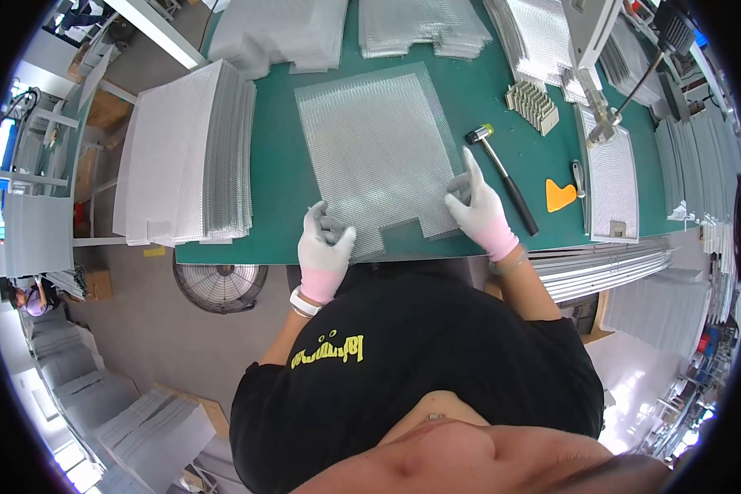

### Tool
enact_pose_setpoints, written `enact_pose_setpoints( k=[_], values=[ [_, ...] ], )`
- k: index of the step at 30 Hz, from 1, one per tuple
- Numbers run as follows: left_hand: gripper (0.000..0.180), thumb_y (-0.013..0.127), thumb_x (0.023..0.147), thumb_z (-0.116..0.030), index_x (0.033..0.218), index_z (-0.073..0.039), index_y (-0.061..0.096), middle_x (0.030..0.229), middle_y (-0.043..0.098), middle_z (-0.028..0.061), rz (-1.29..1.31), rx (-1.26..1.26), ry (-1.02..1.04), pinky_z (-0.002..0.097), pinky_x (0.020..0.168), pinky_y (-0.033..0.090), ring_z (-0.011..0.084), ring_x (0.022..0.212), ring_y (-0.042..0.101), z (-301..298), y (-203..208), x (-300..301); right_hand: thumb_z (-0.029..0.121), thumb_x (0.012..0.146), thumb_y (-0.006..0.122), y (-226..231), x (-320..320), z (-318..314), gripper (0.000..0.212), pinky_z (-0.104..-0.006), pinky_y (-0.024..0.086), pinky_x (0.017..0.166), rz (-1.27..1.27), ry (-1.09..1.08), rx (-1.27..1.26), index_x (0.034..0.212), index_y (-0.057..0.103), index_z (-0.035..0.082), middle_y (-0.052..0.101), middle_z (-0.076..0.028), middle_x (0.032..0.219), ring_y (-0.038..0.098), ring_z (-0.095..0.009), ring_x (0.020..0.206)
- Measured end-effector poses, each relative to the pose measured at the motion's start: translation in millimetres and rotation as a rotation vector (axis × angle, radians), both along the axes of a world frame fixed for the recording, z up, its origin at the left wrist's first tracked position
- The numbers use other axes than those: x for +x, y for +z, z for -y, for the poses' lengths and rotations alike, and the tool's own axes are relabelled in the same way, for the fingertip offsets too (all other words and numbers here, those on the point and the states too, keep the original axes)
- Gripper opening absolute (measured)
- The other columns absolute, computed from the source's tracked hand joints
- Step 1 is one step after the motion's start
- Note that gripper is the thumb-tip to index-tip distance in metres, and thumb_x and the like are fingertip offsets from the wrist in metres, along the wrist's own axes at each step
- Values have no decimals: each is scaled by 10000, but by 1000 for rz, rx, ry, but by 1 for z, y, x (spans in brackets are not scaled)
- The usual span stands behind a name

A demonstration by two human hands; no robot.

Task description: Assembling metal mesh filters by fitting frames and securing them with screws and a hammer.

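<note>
Two hands [323, 252] [481, 211], one hammer [518, 202], one scraper [560, 197]

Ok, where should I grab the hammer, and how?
Probably by the black handle, coming from your side with the right hand: the handle's end points toward you and lies close to that hand, while the head is farther off.

Black T-shirt [436, 337], yellow print [329, 352], pink-cuffed white gloves [323, 257], wristband [305, 307]

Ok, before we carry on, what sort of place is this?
Probably a factory or workshop floor: stacks of mesh sheets lie on a green workbench, with a hammer and a yellow-orange scraper on its top and a large caged fan below.
</note>
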State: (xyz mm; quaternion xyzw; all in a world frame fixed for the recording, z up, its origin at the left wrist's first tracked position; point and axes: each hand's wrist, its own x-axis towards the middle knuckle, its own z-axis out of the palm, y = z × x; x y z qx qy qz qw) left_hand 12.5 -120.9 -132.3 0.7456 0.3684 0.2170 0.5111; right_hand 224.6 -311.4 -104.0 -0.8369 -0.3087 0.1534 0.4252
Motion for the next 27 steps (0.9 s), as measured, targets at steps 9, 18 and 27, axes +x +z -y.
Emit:
enact_pose_setpoints(
  k=[9, 18, 27],
  values=[
    [712, 772, 775, -168, 1375, 37, 449, 953, 649, 106, -160, 313, 10, 296, 629, 518, 144, 620, 579, 6, -4, 5, 206, 819, 673, -15, 4, -3, 802, -414, 528, 846, 87, 13, -139, 1517, 293, 99, 631, -223, 1184, 644, -389, 995],
    [746, 758, 789, -224, 1403, 37, 422, 954, 668, 152, -250, 348, -32, 358, 659, 520, 239, 646, 592, -1, -9, 6, 241, 829, 666, -29, 8, -6, 769, -415, 529, 844, 250, 66, -168, 1502, 319, 101, 639, -201, 1088, 643, -363, 963],
    [747, 756, 794, -228, 1407, 31, 417, 1050, 678, 125, -264, 309, -33, 342, 678, 524, 216, 685, 600, 1, -12, 3, 258, 842, 668, -27, 7, -8, 707, -416, 527, 838, 245, 78, -239, 1462, 369, 95, 613, -183, 1137, 632, -361, 985]
  ],
)
